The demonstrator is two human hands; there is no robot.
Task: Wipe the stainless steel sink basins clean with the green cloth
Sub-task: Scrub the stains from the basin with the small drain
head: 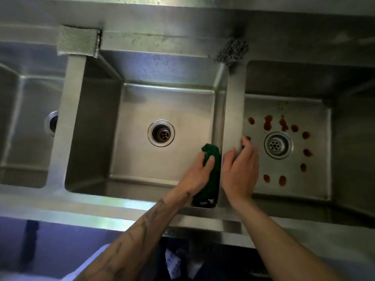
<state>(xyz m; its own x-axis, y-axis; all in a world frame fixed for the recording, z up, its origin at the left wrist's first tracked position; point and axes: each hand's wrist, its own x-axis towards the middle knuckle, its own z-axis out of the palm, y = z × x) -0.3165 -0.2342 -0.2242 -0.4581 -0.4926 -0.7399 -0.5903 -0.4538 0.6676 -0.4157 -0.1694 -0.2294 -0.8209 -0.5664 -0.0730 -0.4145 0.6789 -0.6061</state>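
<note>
Three stainless steel basins lie side by side. My left hand (199, 171) grips the bunched green cloth (212, 157) in the front right corner of the middle basin (142, 102), against its right wall. The cloth's reflection shows in the steel below. My right hand (241, 169) rests over the divider (235, 110) between the middle and right basins, fingers loosely bent and holding nothing. The right basin (316, 185) has several reddish-brown stains (267, 122) ringed around its drain (278, 145).
A grey folded cloth (78, 42) hangs over the back rim at the left divider. A steel wool scourer (232, 51) sits on the back rim above the right divider. The left basin (30, 149) is partly cut off. The middle drain (161, 133) is rusty.
</note>
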